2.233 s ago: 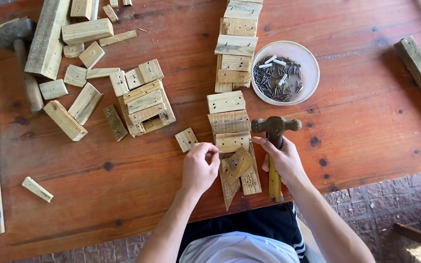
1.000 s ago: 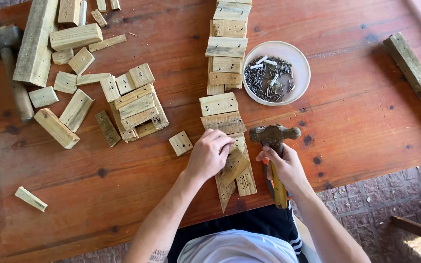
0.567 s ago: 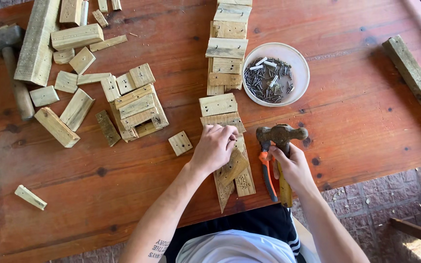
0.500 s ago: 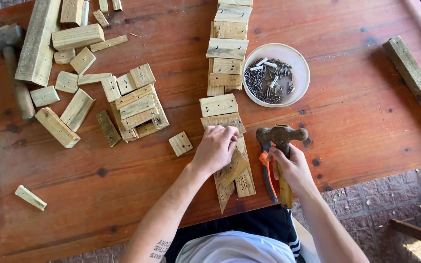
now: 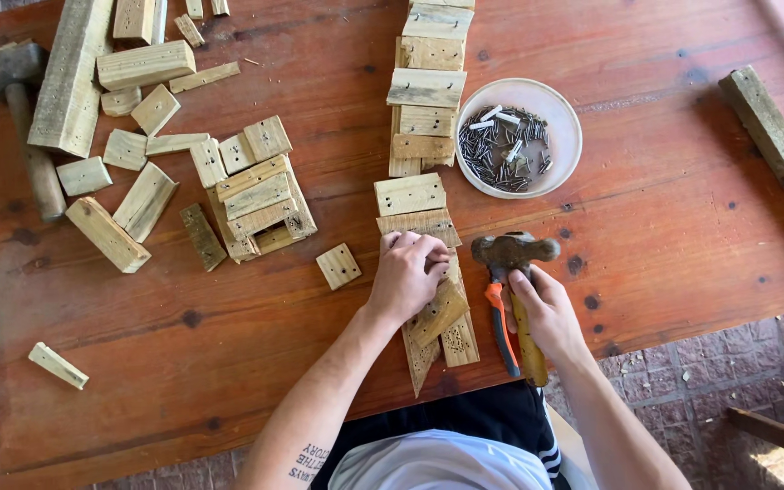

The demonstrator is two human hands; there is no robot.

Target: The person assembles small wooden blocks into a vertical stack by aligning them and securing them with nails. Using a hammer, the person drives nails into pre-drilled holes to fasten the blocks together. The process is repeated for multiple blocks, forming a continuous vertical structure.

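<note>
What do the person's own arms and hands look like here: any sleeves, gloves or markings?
Both arms are bare up to where they leave the picture, with no sleeves in view. The left hand and right hand wear no gloves, and no rings or watch can be made out. The left forearm carries a small dark lettered tattoo near the bottom edge.

Outdoor woodworking spot; brick paving (image 5: pixel 682 381); nails (image 5: pixel 504 150), hammer (image 5: pixel 512 272), offcuts (image 5: pixel 147 63).

The left hand (image 5: pixel 404 277) lay palm down, fingers (image 5: pixel 428 249) curled and pinched together toward one o'clock, forearm stretching back toward seven. The right hand (image 5: pixel 546 313) was closed in a fist, knuckles up, its forearm running toward five.
</note>
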